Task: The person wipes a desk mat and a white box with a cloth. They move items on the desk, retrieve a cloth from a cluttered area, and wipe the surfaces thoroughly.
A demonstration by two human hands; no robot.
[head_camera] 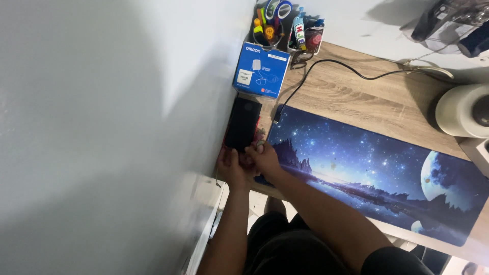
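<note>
gripping: both hands close on the near end of a black slab-like device [243,124]
left hand [232,165]: fingers curled on the near-left corner
right hand [264,158]: pinching the near-right corner
device: on the wooden surface [356,97] by the wall, above something red (unclear)
long axis: running straight away from the hands, toward the blue box [261,69]
beside: starry desk mat [377,168]

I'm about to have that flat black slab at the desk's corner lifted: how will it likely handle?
The black slab looks flat and rigid, so it probably won't flex. Its surface seems smooth and glossy, so it may slip. It lies on something red near the desk edge; both hands, left hand and right hand, sit at its near end.
</note>
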